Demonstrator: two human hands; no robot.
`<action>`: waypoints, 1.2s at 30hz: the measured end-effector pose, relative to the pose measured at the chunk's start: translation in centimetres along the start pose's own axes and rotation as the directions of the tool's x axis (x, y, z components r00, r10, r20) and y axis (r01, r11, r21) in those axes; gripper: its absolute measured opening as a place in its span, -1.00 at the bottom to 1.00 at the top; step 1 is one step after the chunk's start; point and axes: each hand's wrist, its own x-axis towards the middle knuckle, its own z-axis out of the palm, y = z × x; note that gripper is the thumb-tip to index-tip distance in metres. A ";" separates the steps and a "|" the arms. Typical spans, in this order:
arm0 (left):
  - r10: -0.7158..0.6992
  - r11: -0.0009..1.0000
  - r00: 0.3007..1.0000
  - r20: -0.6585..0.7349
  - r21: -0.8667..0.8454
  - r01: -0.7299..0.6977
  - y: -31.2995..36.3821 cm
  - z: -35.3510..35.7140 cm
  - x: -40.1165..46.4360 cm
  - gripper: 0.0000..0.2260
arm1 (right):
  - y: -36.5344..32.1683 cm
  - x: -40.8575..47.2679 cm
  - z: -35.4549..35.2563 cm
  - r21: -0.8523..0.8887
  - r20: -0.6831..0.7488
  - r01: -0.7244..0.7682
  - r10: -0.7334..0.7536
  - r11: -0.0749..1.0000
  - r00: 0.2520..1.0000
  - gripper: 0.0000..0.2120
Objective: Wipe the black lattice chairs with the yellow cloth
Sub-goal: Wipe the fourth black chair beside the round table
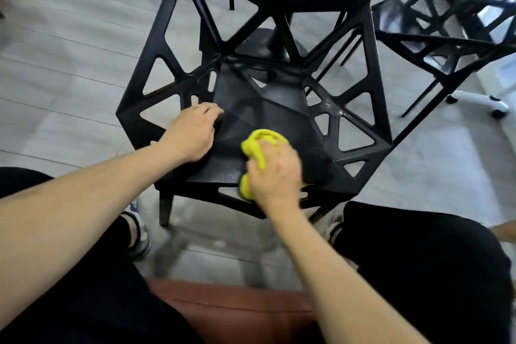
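A black lattice chair [279,103] stands right in front of me, its seat facing up and its open-work backrest rising away from me. My right hand [275,173] is closed around a bunched yellow cloth [261,145] and presses it onto the front right part of the seat. Over on the seat's left side, my left hand [192,131] lies palm down, its fingers curled over a lattice bar. A second black lattice chair [435,36] stands at the upper right, partly cut off by the frame.
Grey plank flooring surrounds the chairs. Thin black legs of other furniture show at the top. A white wheeled base [480,99] sits at the right. My knees in black trousers and a reddish-brown seat edge [231,307] fill the bottom.
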 end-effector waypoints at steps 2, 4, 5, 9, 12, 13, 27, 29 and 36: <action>-0.161 0.966 0.987 -0.021 -0.209 0.153 0.3 -0.2 0.7 -0.57 | -4.2 -0.3 1.7 0.064 0.048 0.069 -0.073 0.996 0.996 -0.63; -0.286 0.910 0.956 -0.068 -0.331 0.249 0.2 -0.5 1.2 -0.55 | -6.4 0.0 3.0 0.074 0.121 0.118 -0.126 0.990 0.985 -0.59; -0.312 0.896 0.946 -0.084 -0.357 0.263 0.0 -0.6 1.4 -0.55 | -6.5 0.2 3.2 0.065 0.164 0.141 -0.150 0.988 0.975 -0.57; -0.215 0.943 0.975 -0.046 -0.269 0.196 -0.2 -0.5 1.5 -0.68 | -0.7 2.0 1.3 0.017 0.136 0.119 -0.120 0.993 0.983 -0.62; -0.085 0.996 0.996 0.000 -0.003 0.085 0.9 0.9 1.0 -0.68 | 7.2 5.6 -1.5 -0.240 0.157 -0.072 0.112 0.968 0.981 -0.60; -0.060 0.997 0.998 0.008 0.056 0.060 1.4 1.4 0.9 -0.65 | 9.4 6.7 -2.4 -0.329 0.168 -0.113 0.176 0.938 0.970 -0.57; -0.080 0.979 0.995 0.056 0.192 0.068 2.0 5.2 6.2 -0.43 | 10.4 17.6 4.5 -0.287 0.197 0.092 -0.035 0.954 0.980 -0.56; -0.078 0.981 0.995 0.054 0.185 0.067 2.1 5.1 6.1 -0.40 | 11.1 21.2 5.7 -0.417 0.179 0.065 0.012 0.906 0.984 -0.55; -0.062 0.980 0.995 0.072 0.192 0.047 2.3 4.7 6.0 -0.42 | 10.7 25.6 8.4 -0.522 0.115 -0.007 0.078 0.853 0.990 -0.63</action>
